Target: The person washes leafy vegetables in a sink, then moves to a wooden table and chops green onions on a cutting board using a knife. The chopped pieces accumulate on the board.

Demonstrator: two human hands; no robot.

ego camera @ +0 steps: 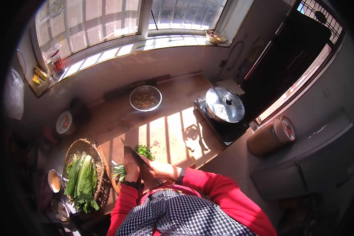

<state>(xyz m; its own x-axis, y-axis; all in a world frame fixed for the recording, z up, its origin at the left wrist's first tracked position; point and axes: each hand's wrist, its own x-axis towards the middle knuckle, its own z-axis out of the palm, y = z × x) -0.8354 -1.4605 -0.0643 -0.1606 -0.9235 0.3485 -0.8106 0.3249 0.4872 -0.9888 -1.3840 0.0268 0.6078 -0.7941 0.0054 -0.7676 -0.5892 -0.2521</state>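
My right hand (156, 168) grips a kitchen knife (135, 156), whose blade points up and to the left over the wooden cutting board (159, 150). Against the side of the blade lies my left hand (131, 166), its fingers partly hidden by it. A pile of chopped green onion (144, 151) sits on the board just beyond the knife. Uncut green onion stalks (119, 171) with white ends lie to the left, partly behind my left hand. Whether my left fingers hold anything cannot be seen.
Leafy lettuce (83, 180) fills a wicker basket (98, 159) left of the board. A metal bowl of chopped food (145, 98) stands near the wall. At right, a glass-lidded pot (225, 104) sits on a black cooktop (233, 132). Small bowls (54, 180) stand at far left.
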